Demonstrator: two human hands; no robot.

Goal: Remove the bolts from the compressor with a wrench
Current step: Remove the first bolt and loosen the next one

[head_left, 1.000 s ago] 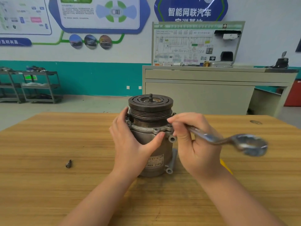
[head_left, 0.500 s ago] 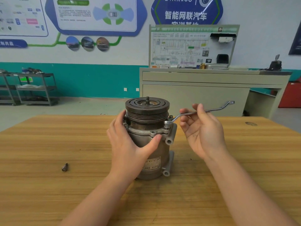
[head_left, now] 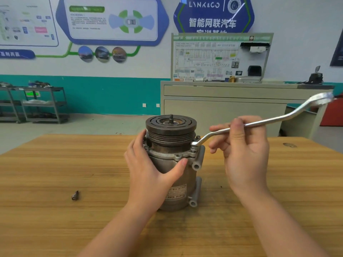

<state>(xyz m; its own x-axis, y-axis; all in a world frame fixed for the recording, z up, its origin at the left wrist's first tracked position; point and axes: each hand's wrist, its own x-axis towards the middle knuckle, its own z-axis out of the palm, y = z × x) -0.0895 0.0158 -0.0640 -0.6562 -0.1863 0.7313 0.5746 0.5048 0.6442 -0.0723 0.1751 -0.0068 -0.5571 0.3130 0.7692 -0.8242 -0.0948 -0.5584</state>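
A grey metal compressor stands upright on the wooden table, its dark pulley on top. My left hand wraps around its body from the left, thumb across the front below the flange. A long silver ring wrench sits with its near end on a bolt at the flange's right side. The shaft rises to the right, far end above the table's right side. My right hand holds the shaft loosely between thumb and fingers. One loose dark bolt lies on the table to the left.
A beige cabinet with a wiring display board stands behind the table. Metal shelving carts stand at the far left against a teal and white wall with posters. A small dark knot marks the table at the right.
The wrench's far end swung from the near right, away from me and out to the far right, while its ring end stayed at the flange bolt. My right hand loosened on the shaft.
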